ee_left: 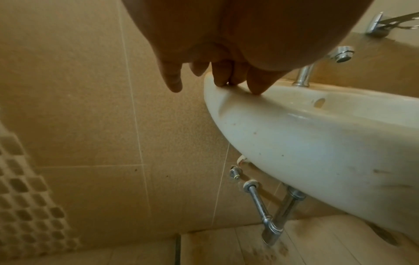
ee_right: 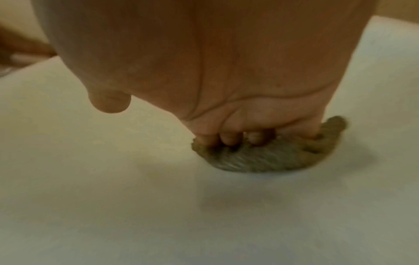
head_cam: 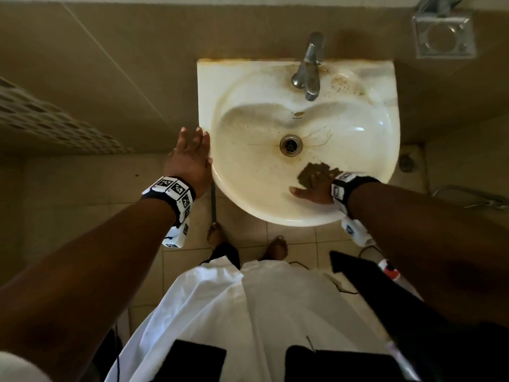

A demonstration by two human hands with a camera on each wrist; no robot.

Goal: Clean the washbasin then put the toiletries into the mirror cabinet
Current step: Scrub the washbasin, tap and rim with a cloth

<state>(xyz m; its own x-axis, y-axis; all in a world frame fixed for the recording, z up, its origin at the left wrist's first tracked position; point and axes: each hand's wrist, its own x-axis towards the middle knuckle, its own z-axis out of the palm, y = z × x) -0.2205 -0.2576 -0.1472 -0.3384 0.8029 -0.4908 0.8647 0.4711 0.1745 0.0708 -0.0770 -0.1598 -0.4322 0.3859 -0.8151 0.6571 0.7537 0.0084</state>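
The white washbasin [head_cam: 385, 86] hangs on the tiled wall, with brown stains round its drain [head_cam: 291, 144] and behind the tap [head_cam: 308, 67]. My right hand [head_cam: 316, 188] is inside the bowl at the front right and presses a brown scouring pad [head_cam: 311, 172] onto the porcelain. In the right wrist view the fingertips [ee_right: 226, 139] dig into the pad [ee_right: 267, 159], and the thumb sticks out to the side, clear of it. My left hand [head_cam: 190, 153] rests on the basin's left rim, its straight fingers [ee_left: 257, 86] touching the edge [ee_left: 226, 93]. No toiletries or cabinet show.
A metal holder [head_cam: 443, 34] is fixed to the wall at the upper right. A white perforated surface [head_cam: 41, 114] sits at the left. Chrome pipes [ee_left: 272, 215] run under the basin. A metal fitting [head_cam: 473, 197] lies low at the right. My feet stand on floor tiles below the basin.
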